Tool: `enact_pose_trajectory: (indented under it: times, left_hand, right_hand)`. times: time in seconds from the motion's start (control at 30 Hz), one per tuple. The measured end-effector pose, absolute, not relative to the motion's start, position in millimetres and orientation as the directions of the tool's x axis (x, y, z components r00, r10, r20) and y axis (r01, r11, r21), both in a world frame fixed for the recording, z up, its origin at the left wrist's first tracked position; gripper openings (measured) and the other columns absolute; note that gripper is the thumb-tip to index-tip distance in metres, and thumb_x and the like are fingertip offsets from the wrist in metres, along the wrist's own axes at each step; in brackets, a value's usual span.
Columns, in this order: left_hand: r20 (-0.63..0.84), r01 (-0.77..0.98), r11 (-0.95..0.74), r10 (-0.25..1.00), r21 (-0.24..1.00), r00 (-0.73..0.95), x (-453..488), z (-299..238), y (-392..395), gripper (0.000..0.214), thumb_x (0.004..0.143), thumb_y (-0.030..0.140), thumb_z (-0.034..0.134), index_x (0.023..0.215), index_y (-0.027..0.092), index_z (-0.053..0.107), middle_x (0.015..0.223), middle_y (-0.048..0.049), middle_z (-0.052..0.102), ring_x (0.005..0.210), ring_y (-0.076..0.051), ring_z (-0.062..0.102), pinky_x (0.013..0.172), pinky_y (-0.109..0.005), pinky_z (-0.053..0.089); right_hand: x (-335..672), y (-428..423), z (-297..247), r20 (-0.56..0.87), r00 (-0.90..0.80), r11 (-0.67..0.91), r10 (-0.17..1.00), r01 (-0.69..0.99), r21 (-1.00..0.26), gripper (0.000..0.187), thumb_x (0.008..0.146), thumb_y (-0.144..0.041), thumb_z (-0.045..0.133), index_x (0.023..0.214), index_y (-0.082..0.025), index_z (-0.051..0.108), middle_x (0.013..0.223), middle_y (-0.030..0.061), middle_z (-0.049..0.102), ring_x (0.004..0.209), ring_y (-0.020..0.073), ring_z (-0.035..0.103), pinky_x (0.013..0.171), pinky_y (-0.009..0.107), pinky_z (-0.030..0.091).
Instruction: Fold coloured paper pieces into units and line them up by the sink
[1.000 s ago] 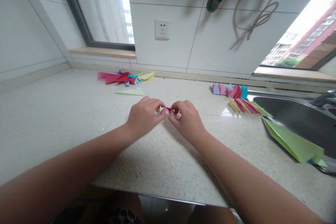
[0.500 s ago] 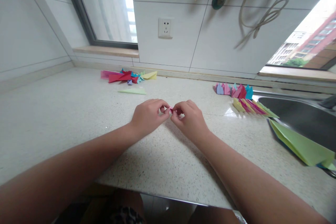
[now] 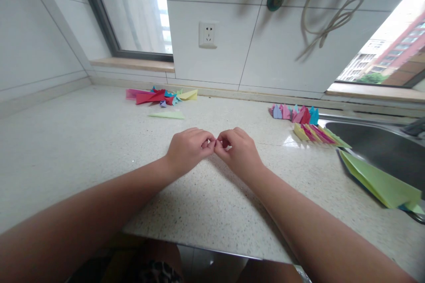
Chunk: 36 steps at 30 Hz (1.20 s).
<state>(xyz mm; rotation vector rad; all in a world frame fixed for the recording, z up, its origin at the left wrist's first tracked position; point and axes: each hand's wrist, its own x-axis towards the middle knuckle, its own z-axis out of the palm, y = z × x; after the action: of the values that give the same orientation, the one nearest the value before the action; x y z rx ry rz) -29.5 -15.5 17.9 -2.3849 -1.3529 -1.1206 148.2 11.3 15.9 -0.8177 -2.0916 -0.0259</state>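
My left hand (image 3: 190, 150) and my right hand (image 3: 239, 150) meet over the middle of the counter, fingertips touching. Both pinch a small piece of pink folded paper, now almost wholly hidden between thumbs and forefingers. Beyond my left hand lies a thin pale green folded paper (image 3: 166, 116). Behind that is a heap of folded papers in red (image 3: 151, 97), pink, blue and yellow. To the right of my right hand stand a row of small folded paper pieces (image 3: 295, 114) and a row of yellow and magenta folded papers (image 3: 317, 135).
A large light green folded paper (image 3: 381, 179) lies at the right, by the rim of a metal sink (image 3: 375, 146). The speckled counter (image 3: 93, 141) runs back to a tiled wall with a socket (image 3: 208, 35). A looped cable (image 3: 335, 22) hangs at the upper right.
My fingertips have drawn together, and the pink paper that showed between them is now nearly covered. The papers on the counter lie as before.
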Motion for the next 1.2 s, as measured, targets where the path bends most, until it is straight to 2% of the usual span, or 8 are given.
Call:
enact_pose_trajectory:
  times: [0.3, 0.37, 0.47, 0.57, 0.73, 0.93, 1.07, 1.2]
  left_hand:
    - [0.677, 0.78, -0.582, 0.671, 0.231, 0.3, -28.3, 16.9, -18.4, 0.007, 0.088, 0.021, 0.061, 0.09, 0.019, 0.067, 0.072, 0.0007, 0.064, 0.07, -0.015, 0.058, 0.067, -0.028, 0.043]
    - [0.653, 0.787, -0.54, 0.717, 0.298, 0.244, -26.9, 17.1, -18.8, 0.007, 0.088, 0.023, 0.06, 0.091, 0.02, 0.066, 0.072, 0.0013, 0.063, 0.07, -0.015, 0.059, 0.067, -0.028, 0.043]
    - [0.598, 0.764, -0.433, 0.798, 0.479, 0.077, -24.1, 16.5, -19.9, 0.009, 0.09, 0.026, 0.059, 0.097, 0.022, 0.061, 0.073, 0.0026, 0.063, 0.066, -0.013, 0.058, 0.063, -0.027, 0.042]
    - [0.505, 0.709, -0.345, 0.863, 0.615, -0.018, -21.5, 15.2, -20.5, 0.012, 0.089, 0.033, 0.06, 0.091, 0.022, 0.057, 0.071, 0.0029, 0.062, 0.062, -0.013, 0.057, 0.06, -0.027, 0.042]
    - [0.432, 0.623, -0.378, 0.899, 0.685, 0.07, -18.7, 16.3, -20.3, 0.011, 0.089, 0.033, 0.059, 0.09, 0.022, 0.059, 0.081, 0.0013, 0.066, 0.069, -0.014, 0.061, 0.063, -0.028, 0.046]
    - [0.481, 0.47, -0.44, 0.876, 0.766, 0.037, -17.5, 15.2, -18.3, 0.006, 0.088, 0.024, 0.06, 0.093, 0.021, 0.061, 0.095, -0.0029, 0.065, 0.088, -0.017, 0.064, 0.066, -0.027, 0.05]
    - [0.403, 0.298, -0.389, 0.915, 0.872, 0.016, -17.2, 11.4, -14.8, 0.008, 0.086, 0.024, 0.062, 0.093, 0.019, 0.06, 0.092, -0.0032, 0.067, 0.08, -0.015, 0.066, 0.065, -0.026, 0.053]
    - [0.426, 0.315, -0.394, 0.904, 0.863, -0.037, -19.4, 10.4, -11.5, 0.007, 0.083, 0.02, 0.066, 0.089, 0.019, 0.062, 0.083, -0.0015, 0.067, 0.071, -0.013, 0.064, 0.063, -0.024, 0.052]
  right_hand:
    - [151.9, 10.8, 18.6, 0.737, -0.435, 0.821, 0.517, 0.494, -0.285, 0.006, 0.083, -0.016, 0.059, 0.078, -0.018, 0.059, 0.069, 0.0018, 0.059, 0.068, 0.0152, 0.054, 0.064, 0.027, 0.042]
    - [152.2, 11.0, 19.0, 0.72, -0.422, 0.8, 0.55, 0.512, -0.312, 0.005, 0.083, -0.017, 0.06, 0.078, -0.018, 0.059, 0.069, 0.0016, 0.059, 0.068, 0.015, 0.054, 0.064, 0.027, 0.042]
    - [151.9, 12.0, 18.5, 0.687, -0.373, 0.744, 0.624, 0.552, -0.376, 0.005, 0.082, -0.018, 0.061, 0.078, -0.019, 0.058, 0.069, 0.0012, 0.059, 0.067, 0.0145, 0.054, 0.064, 0.027, 0.041]
    - [150.8, 12.9, 17.0, 0.653, -0.287, 0.678, 0.7, 0.554, -0.483, 0.005, 0.08, -0.018, 0.061, 0.079, -0.019, 0.056, 0.069, 0.0003, 0.06, 0.064, 0.0138, 0.054, 0.063, 0.027, 0.041]
    - [147.6, 10.8, 16.1, 0.543, -0.265, 0.6, 0.796, 0.462, -0.653, 0.004, 0.081, -0.021, 0.06, 0.08, -0.02, 0.056, 0.067, -0.0011, 0.06, 0.06, 0.0128, 0.054, 0.058, 0.026, 0.04]
    - [146.7, 7.6, 18.1, 0.514, -0.326, 0.608, 0.793, 0.378, -0.698, 0.003, 0.083, -0.021, 0.06, 0.084, -0.02, 0.057, 0.075, 0.0007, 0.062, 0.067, 0.0141, 0.057, 0.059, 0.026, 0.042]
    - [147.2, 7.9, 16.4, 0.516, -0.362, 0.626, 0.776, 0.345, -0.699, 0.003, 0.084, -0.02, 0.059, 0.086, -0.021, 0.057, 0.079, 0.001, 0.065, 0.071, 0.0145, 0.059, 0.064, 0.028, 0.045]
    - [147.7, 9.6, 16.0, 0.517, -0.334, 0.611, 0.788, 0.323, -0.722, 0.005, 0.085, -0.021, 0.059, 0.084, -0.021, 0.054, 0.077, 0.0005, 0.063, 0.069, 0.0142, 0.059, 0.064, 0.028, 0.046]
